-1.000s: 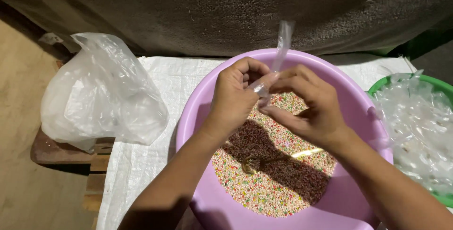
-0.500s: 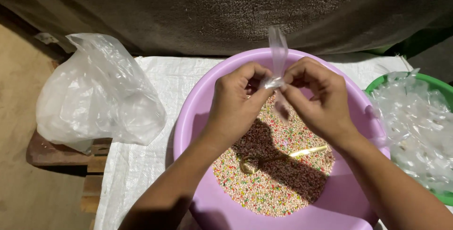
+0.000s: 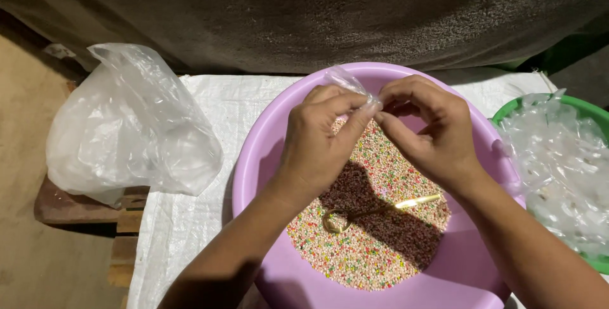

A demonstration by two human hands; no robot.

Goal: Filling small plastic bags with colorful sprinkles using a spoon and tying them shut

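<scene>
Two hands meet over the purple basin [image 3: 254, 176]: our left hand [image 3: 317, 144] and right hand [image 3: 431, 134] pinch a small clear bag [image 3: 346, 80] shut near its far rim. We should keep the pinch tight, above the colourful beads [image 3: 374, 233].

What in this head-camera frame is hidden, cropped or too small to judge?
- Small clear packet: its lower part is hidden behind the left hand and right hand, so its contents cannot be seen.
- Gold spoon: its bowl is half sunk in the coloured beads.
- Green basin: cut off by the right edge.
- Purple basin: near rim cut by the bottom edge.
- Clear bag: contents unclear.
</scene>
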